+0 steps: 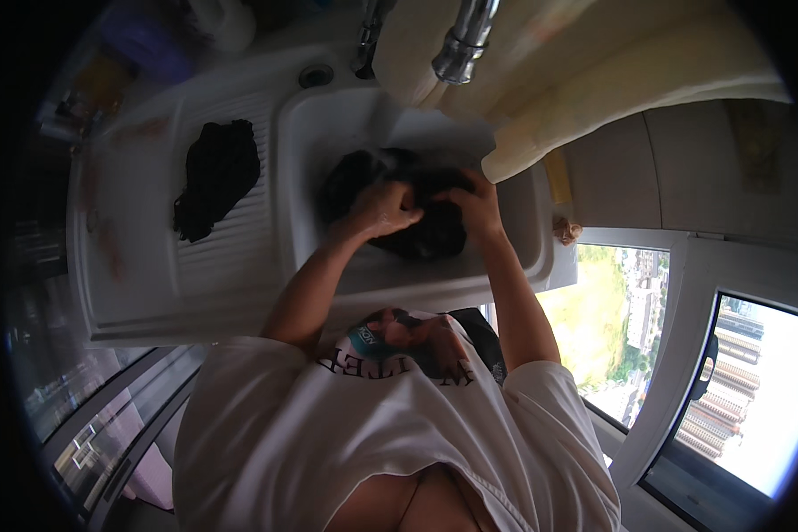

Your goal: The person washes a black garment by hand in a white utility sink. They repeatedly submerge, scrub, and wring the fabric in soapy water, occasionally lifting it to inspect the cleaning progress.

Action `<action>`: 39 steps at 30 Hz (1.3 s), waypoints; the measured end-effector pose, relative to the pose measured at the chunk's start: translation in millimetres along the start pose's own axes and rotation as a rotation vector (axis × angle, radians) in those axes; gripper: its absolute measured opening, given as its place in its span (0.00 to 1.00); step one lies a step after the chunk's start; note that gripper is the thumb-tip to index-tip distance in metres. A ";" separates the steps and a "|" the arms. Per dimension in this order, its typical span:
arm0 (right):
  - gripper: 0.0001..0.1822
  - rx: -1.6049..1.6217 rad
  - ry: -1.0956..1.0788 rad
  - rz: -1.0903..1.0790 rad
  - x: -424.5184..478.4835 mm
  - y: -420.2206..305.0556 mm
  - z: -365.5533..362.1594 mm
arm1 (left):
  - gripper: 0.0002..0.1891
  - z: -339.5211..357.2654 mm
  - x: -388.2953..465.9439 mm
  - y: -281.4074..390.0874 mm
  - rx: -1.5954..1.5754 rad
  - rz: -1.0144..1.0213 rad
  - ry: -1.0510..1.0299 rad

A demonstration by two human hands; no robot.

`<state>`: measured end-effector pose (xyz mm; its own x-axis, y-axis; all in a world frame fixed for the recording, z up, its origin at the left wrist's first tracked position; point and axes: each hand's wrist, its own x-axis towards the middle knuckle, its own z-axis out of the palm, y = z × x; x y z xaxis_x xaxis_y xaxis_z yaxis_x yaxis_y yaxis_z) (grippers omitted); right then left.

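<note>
A dark wet cloth point(432, 233) lies bunched in the white sink basin point(519, 233). My left hand point(387, 207) is curled into a fist on it, gripping a fold, with a little foam or water on the skin. Opposite, my right hand point(477, 203) has its thumb and fingers around another part of the same cloth; some fingertips are hidden in the dark fabric. Motion blurs the cloth between the hands. A second black garment point(219, 176) lies crumpled on the ribbed washboard point(239, 223) to the left of the basin.
A chrome faucet point(462, 53) hangs over the basin's back edge. Pale yellow fabric point(572, 100) drapes down at the upper right, reaching over the rim. A crumpled brownish item point(567, 231) rests at the right edge. Purple point(146, 43) and white containers point(223, 23) stand behind left.
</note>
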<state>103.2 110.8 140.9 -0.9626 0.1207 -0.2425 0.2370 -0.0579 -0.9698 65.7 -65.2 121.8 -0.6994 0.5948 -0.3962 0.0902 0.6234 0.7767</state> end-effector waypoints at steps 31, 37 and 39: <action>0.15 0.721 -0.211 -0.546 -84.4 -140.6 -31.8 | 0.47 7.0 15.2 -14.7 0.258 0.611 0.000; 0.14 0.674 0.073 -0.488 -78.7 -118.3 -84.5 | 0.33 -16.2 -13.8 -14.2 -0.438 0.297 -0.054; 0.19 0.748 -0.039 -0.422 -73.6 -95.6 -92.1 | 0.29 -19.7 -31.3 -22.2 -0.807 0.272 0.096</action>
<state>163.4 198.7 248.9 -0.9579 0.2457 0.1484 -0.2770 -0.6556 -0.7025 71.6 -107.6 126.6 -0.7871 0.6028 -0.1308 -0.2432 -0.1084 0.9639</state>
